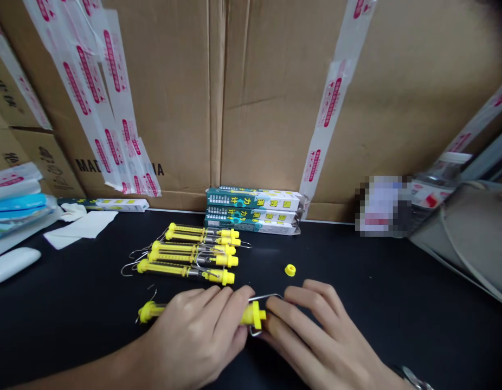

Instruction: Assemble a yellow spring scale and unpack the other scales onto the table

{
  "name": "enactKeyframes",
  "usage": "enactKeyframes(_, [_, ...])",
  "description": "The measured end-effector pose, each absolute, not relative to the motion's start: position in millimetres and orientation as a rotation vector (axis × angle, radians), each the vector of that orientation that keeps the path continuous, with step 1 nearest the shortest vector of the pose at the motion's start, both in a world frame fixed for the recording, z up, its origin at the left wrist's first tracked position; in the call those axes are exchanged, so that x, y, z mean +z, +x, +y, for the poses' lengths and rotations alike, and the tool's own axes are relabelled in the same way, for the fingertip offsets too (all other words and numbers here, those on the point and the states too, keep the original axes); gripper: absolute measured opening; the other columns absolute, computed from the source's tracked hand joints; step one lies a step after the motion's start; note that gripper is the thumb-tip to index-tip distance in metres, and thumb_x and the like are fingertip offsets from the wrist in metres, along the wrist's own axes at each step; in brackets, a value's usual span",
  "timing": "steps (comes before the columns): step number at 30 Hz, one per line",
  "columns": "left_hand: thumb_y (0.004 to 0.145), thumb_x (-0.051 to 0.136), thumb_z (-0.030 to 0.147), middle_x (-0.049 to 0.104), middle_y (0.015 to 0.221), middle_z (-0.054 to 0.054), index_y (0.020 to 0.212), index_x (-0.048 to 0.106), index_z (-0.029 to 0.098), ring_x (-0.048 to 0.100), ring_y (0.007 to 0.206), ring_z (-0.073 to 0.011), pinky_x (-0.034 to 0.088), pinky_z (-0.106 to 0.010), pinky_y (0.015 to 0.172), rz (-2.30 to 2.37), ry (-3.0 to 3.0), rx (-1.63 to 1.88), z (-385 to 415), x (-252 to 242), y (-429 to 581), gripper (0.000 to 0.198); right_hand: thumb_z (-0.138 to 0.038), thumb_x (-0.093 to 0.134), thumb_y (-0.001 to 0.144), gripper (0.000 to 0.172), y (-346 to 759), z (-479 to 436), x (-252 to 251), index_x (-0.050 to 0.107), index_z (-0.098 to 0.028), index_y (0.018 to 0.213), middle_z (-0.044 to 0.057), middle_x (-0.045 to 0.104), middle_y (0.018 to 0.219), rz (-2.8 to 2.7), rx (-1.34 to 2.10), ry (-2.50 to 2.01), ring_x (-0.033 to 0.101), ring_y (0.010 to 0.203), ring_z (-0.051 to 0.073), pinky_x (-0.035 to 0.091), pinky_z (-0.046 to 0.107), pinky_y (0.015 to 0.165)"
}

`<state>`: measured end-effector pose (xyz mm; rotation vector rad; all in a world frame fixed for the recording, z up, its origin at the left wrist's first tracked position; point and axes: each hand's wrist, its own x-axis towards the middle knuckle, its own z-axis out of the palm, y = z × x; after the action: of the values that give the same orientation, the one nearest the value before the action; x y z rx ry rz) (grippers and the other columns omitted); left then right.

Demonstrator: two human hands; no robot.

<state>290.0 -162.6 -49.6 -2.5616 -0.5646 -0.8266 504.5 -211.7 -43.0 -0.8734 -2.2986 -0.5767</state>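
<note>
Your left hand [194,325] grips a yellow spring scale [253,315] firmly; your right hand [316,336] rests loosely curled against its capped end. 5 more scales [186,257] lie just beyond, near a loose yellow cap [290,270].

The left hand [190,330] grips a yellow spring scale [251,315], the right hand [316,338] cups its capped end; a loose yellow cap [290,270] lies at one o'clock, more spring scales [186,269] at eleven.

The spring scale [253,315] is bright yellow, the tape [88,81] white with red print, the desk [377,325] black.
</note>
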Motion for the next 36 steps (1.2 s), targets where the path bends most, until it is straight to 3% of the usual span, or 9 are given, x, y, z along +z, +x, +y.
enactKeyframes(3, [0.104, 0.031, 0.015, 0.078, 0.087, -0.006, 0.116, 0.056, 0.007, 0.075, 0.069, -0.0191, 0.057, -0.031, 0.057, -0.575, -2.560, -0.840, -163, -49, 291, 0.029, -0.003, 0.032, 0.104, 0.042, 504, -211, -43, 0.070, -0.015, 0.092, 0.004, 0.078, 0.082, -2.345, -0.495, -0.807, 0.068, 0.089, 0.018, 0.047, 0.038, 0.087])
enactKeyframes(7, [0.105, 0.026, 0.014, 0.076, 0.084, -0.008, 0.112, 0.055, 0.009, 0.075, 0.068, -0.0202, 0.053, -0.030, 0.050, -0.665, -2.554, -0.808, -165, -53, 293, 0.030, -0.009, 0.032, 0.107, 0.037, 506, -206, -46, 0.067, -0.014, 0.094, 0.004, 0.073, 0.079, -2.316, -0.401, -0.801, 0.064, 0.081, 0.017, 0.042, 0.037, 0.091])
enactKeyframes(11, [0.099, 0.038, 0.010, 0.070, 0.074, -0.002, 0.098, 0.054, 0.016, 0.072, 0.058, -0.0211, 0.047, -0.030, 0.043, -0.798, -2.625, -0.625, -166, -55, 295, 0.017, -0.005, 0.030, 0.104, 0.036, 508, -202, -52, 0.063, -0.014, 0.092, 0.001, 0.060, 0.069, -2.308, -0.244, -0.809, 0.049, 0.064, 0.015, 0.042, 0.036, 0.081])
enactKeyframes(13, [0.092, 0.051, 0.010, 0.067, 0.071, 0.001, 0.090, 0.052, 0.020, 0.070, 0.055, -0.0215, 0.045, -0.029, 0.042, -0.865, -2.690, -0.448, -166, -52, 296, 0.010, -0.006, 0.037, 0.101, 0.027, 507, -200, -53, 0.059, -0.016, 0.087, 0.002, 0.058, 0.071, -2.308, -0.062, -0.843, 0.047, 0.066, 0.016, 0.043, 0.033, 0.073])
enactKeyframes(16, [0.088, 0.062, 0.011, 0.067, 0.071, 0.003, 0.085, 0.051, 0.021, 0.070, 0.053, -0.0224, 0.043, -0.029, 0.043, -0.944, -2.760, -0.223, -167, -44, 298, 0.015, -0.014, 0.054, 0.096, 0.020, 505, -198, -55, 0.048, -0.019, 0.078, 0.001, 0.054, 0.074, -2.234, 0.205, -0.904, 0.047, 0.069, 0.015, 0.042, 0.028, 0.065])
enactKeyframes(22, [0.096, 0.059, 0.023, 0.069, 0.071, 0.000, 0.091, 0.055, 0.021, 0.070, 0.056, -0.0255, 0.044, -0.030, 0.048, -1.024, -2.864, -0.014, -167, -34, 301, 0.007, -0.013, 0.055, 0.098, 0.038, 504, -193, -60, 0.030, -0.024, 0.072, -0.005, 0.042, 0.066, -2.141, 0.352, -0.886, 0.040, 0.061, 0.012, 0.036, 0.023, 0.059])
enactKeyframes(25, [0.101, 0.052, 0.027, 0.070, 0.074, -0.002, 0.094, 0.058, 0.020, 0.071, 0.062, -0.0262, 0.046, -0.030, 0.051, -1.098, -2.903, 0.092, -167, -30, 302, 0.012, -0.018, 0.057, 0.098, 0.041, 505, -190, -60, 0.026, -0.024, 0.071, -0.005, 0.042, 0.065, -2.126, 0.416, -0.926, 0.040, 0.058, 0.012, 0.032, 0.023, 0.055])
enactKeyframes(31, [0.102, 0.048, 0.025, 0.069, 0.082, -0.004, 0.097, 0.062, 0.021, 0.070, 0.061, -0.0265, 0.048, -0.032, 0.051, -0.995, -2.856, 0.197, -170, -32, 306, 0.015, -0.023, 0.059, 0.099, 0.044, 505, -189, -60, 0.026, -0.023, 0.069, -0.005, 0.043, 0.063, -2.108, 0.469, -0.979, 0.041, 0.058, 0.011, 0.031, 0.023, 0.055])
enactKeyframes(36, [0.102, 0.046, 0.018, 0.070, 0.085, -0.006, 0.108, 0.062, 0.017, 0.072, 0.066, -0.0269, 0.054, -0.034, 0.055, -1.076, -2.813, 0.309, -174, -36, 309, 0.017, -0.024, 0.056, 0.099, 0.037, 506, -193, -58, 0.031, -0.023, 0.071, -0.003, 0.046, 0.070, -2.168, 0.499, -0.989, 0.044, 0.064, 0.014, 0.035, 0.025, 0.059])
